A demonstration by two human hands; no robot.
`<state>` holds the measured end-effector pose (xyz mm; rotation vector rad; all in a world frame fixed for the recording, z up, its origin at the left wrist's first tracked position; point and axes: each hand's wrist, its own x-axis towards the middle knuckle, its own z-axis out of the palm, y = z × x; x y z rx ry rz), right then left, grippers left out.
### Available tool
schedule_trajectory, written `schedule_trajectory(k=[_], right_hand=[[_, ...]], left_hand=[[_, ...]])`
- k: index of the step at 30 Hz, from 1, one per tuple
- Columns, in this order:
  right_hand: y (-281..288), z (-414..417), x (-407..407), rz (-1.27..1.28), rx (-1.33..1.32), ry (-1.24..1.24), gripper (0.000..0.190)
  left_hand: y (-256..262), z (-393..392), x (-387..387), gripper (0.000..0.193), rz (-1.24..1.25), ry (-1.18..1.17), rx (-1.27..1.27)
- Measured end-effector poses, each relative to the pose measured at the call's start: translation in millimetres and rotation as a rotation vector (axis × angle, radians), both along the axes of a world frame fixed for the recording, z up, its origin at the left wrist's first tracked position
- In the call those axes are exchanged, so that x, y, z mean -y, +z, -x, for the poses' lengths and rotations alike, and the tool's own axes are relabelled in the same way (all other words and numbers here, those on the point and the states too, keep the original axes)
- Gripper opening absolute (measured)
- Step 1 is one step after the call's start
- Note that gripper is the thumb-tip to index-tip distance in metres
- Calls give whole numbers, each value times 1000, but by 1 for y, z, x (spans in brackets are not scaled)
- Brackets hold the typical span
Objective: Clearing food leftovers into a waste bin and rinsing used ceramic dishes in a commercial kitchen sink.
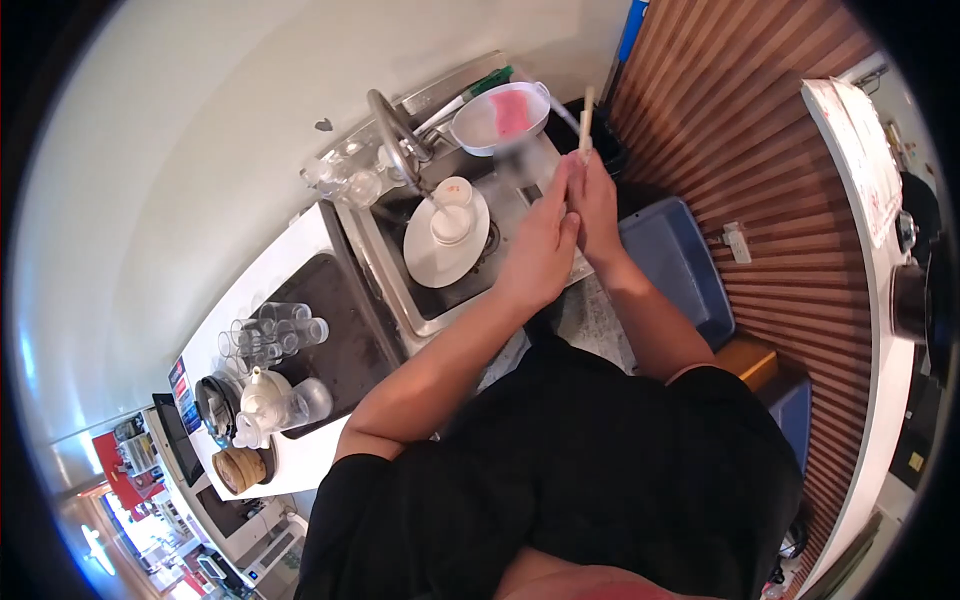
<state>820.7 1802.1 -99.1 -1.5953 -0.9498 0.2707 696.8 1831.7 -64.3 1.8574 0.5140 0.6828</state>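
Pale sticks, apparently chopsticks (587, 120), rise from between my two hands over the right side of the sink. My right hand (594, 199) is wrapped around them, and my left hand (546, 236) presses against it from the left; its fingertips are partly hidden. In the steel sink basin (427, 304) lies a white oval plate (426, 255) bearing white cups (452, 223). Water seems to run onto the cups from the curved faucet (386, 124). A pink sponge (511, 112) rests in a white oval dish (472, 127) behind my hands.
Clear glasses (281, 330), a white teapot (262, 394) and a clear jug (311, 397) stand at left by a dark drain mat (345, 337). Glassware (352, 180) sits beside the faucet. A green-and-white brush (480, 86) lies behind the dish. At right are a blue-grey tub (675, 262) and slatted wall (750, 150).
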Motion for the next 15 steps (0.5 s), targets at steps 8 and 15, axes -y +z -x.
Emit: schedule_trajectory(k=[8,15], right_hand=[[-247,-216,-79,-62,-908,-418,16],[-347,-235,-169,675,-1228,-399,9]], left_hand=[[-25,-42,-18,50,276,-124,-211],[-68,26,-41,38,315,66,-285]])
